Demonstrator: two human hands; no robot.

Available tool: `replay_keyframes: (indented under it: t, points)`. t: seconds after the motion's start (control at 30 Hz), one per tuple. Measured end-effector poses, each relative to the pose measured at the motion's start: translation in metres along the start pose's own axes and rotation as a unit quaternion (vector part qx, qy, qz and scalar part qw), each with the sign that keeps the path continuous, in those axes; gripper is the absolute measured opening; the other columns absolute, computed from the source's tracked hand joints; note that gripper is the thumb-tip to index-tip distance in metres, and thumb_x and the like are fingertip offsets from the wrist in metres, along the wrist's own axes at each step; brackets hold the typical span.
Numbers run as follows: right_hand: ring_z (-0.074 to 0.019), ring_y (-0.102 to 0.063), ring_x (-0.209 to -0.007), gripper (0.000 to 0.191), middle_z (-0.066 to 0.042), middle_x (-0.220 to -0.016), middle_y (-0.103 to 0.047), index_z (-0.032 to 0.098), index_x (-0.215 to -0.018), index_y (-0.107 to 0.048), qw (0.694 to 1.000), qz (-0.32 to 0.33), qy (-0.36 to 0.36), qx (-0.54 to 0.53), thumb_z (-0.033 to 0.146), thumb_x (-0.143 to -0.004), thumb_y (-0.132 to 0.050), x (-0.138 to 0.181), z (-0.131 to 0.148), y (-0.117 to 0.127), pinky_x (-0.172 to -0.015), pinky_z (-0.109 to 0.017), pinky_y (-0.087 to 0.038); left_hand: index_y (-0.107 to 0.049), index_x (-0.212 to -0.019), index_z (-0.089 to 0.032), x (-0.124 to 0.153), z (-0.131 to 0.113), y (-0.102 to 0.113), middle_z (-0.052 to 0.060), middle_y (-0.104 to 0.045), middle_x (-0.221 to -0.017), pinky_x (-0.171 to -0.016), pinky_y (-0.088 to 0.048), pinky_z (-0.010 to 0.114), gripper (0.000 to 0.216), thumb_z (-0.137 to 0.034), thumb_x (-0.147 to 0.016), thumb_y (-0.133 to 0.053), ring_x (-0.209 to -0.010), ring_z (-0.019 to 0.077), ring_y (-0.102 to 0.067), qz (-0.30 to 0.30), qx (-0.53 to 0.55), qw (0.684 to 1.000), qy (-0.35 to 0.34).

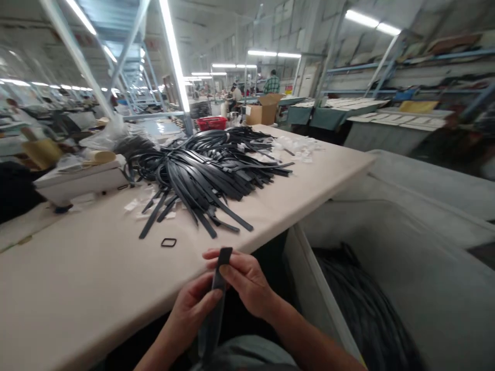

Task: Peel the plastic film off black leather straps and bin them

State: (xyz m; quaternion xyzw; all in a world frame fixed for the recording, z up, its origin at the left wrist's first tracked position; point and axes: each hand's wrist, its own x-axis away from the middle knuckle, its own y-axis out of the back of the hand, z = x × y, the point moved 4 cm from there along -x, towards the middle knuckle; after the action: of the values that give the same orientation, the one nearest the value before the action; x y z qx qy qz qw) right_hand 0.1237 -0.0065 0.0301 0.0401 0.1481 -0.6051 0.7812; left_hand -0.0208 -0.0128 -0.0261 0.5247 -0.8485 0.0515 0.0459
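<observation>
A dark strap (pixel 218 281) runs upward between my hands at the table's front edge, its flat end pointing away from me. My left hand (pixel 193 301) pinches the strap lower down, thumb on top. Nearer the tip, my right hand (pixel 247 281) grips it between thumb and fingers. The strap's lower part hangs toward my lap. On the table (pixel 96 278), just beyond my hands, lies a black rectangular ring buckle (pixel 168 242). Behind it spreads a big heap of dark straps (pixel 209 175), with loose ends fanned toward me.
Small clear plastic pieces (pixel 299 148) lie right of the heap. A white box (pixel 83 180) stands at the left. Against the table's right side is a large pale bin (pixel 325 288) with dark straps inside. Farther back are a red basket (pixel 211 123), a cardboard box (pixel 265 109) and people.
</observation>
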Motion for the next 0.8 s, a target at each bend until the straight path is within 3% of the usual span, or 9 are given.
replay_keyframes:
  t: [0.1,0.23,0.37,0.47,0.57,0.63,0.73,0.8]
  points:
    - [-0.0222,-0.063,-0.110,0.030,-0.006,-0.107,-0.075,0.023,-0.097,-0.077,0.999,-0.029,0.022,-0.003,0.042,-0.094,-0.055,0.014,0.006,0.009,-0.101,-0.038,-0.046,-0.077,-0.102,-0.020,0.003,0.026,-0.016,0.005,-0.076,-0.097,-0.090,-0.050,0.033,0.044,-0.056,-0.079,-0.066,-0.096,0.0268,-0.065,0.027,-0.032,0.997,0.062]
    - [-0.0220,-0.066,-0.105,0.026,-0.004,-0.096,-0.076,0.023,-0.090,-0.078,0.993,-0.118,0.021,-0.007,0.039,-0.093,-0.058,0.038,0.008,0.040,-0.098,-0.037,-0.048,-0.078,-0.095,-0.021,0.004,0.061,-0.042,0.005,-0.076,-0.094,-0.085,-0.051,0.032,0.039,-0.054,-0.081,-0.063,-0.092,0.0262,-0.067,0.103,-0.111,0.984,0.096]
    - [-0.0218,-0.066,-0.108,0.022,-0.003,-0.098,-0.077,0.024,-0.090,-0.077,0.982,-0.184,0.007,0.041,0.031,-0.095,-0.056,0.065,0.016,0.076,-0.101,-0.038,-0.045,-0.078,-0.094,-0.021,-0.008,0.057,-0.073,0.006,-0.076,-0.094,-0.086,-0.053,0.033,0.036,-0.051,-0.082,-0.061,-0.091,0.0257,-0.068,0.148,-0.148,0.976,0.066]
    - [-0.0212,-0.065,-0.110,0.022,0.000,-0.100,-0.077,0.027,-0.092,-0.076,0.962,-0.246,0.054,0.103,0.026,-0.096,-0.054,0.086,0.043,0.112,-0.108,-0.040,-0.040,-0.074,-0.108,-0.024,-0.016,0.051,-0.083,0.007,-0.071,-0.118,-0.099,-0.049,0.037,0.041,-0.052,-0.080,-0.062,-0.111,0.0283,-0.064,0.142,-0.154,0.978,0.013]
    - [-0.0219,-0.065,-0.111,0.021,0.000,-0.101,-0.076,0.028,-0.094,-0.075,0.908,-0.321,0.143,0.228,0.024,-0.096,-0.054,0.106,0.087,0.155,-0.111,-0.042,-0.036,-0.064,-0.126,-0.028,-0.016,0.065,-0.071,0.006,-0.064,-0.131,-0.106,-0.045,0.040,0.052,-0.056,-0.082,-0.059,-0.122,0.0281,-0.058,0.128,-0.173,0.976,0.021]
    - [-0.0214,-0.065,-0.111,0.021,-0.001,-0.103,-0.075,0.027,-0.095,-0.075,0.863,-0.342,0.155,0.337,0.023,-0.096,-0.054,0.113,0.111,0.185,-0.109,-0.041,-0.039,-0.059,-0.131,-0.028,-0.013,0.084,-0.055,0.007,-0.065,-0.131,-0.105,-0.046,0.041,0.056,-0.058,-0.085,-0.053,-0.121,0.0272,-0.060,0.109,-0.183,0.975,0.059]
    - [-0.0205,-0.060,-0.119,0.021,-0.002,-0.123,-0.069,0.028,-0.098,-0.074,0.826,-0.292,0.088,0.474,0.027,-0.095,-0.053,0.106,0.120,0.235,-0.105,-0.038,-0.043,-0.058,-0.132,-0.027,-0.009,0.104,-0.029,0.007,-0.065,-0.130,-0.104,-0.047,0.042,0.062,-0.063,-0.083,-0.053,-0.122,0.0281,-0.060,0.064,-0.188,0.975,0.099]
    - [-0.0211,-0.048,-0.133,0.022,-0.002,-0.146,-0.053,0.027,-0.100,-0.075,0.800,-0.278,0.040,0.530,0.032,-0.092,-0.055,0.103,0.108,0.271,-0.112,-0.039,-0.037,-0.058,-0.131,-0.027,-0.006,0.109,-0.017,0.006,-0.066,-0.130,-0.104,-0.048,0.042,0.065,-0.066,-0.080,-0.056,-0.123,0.0290,-0.059,0.038,-0.178,0.976,0.120]
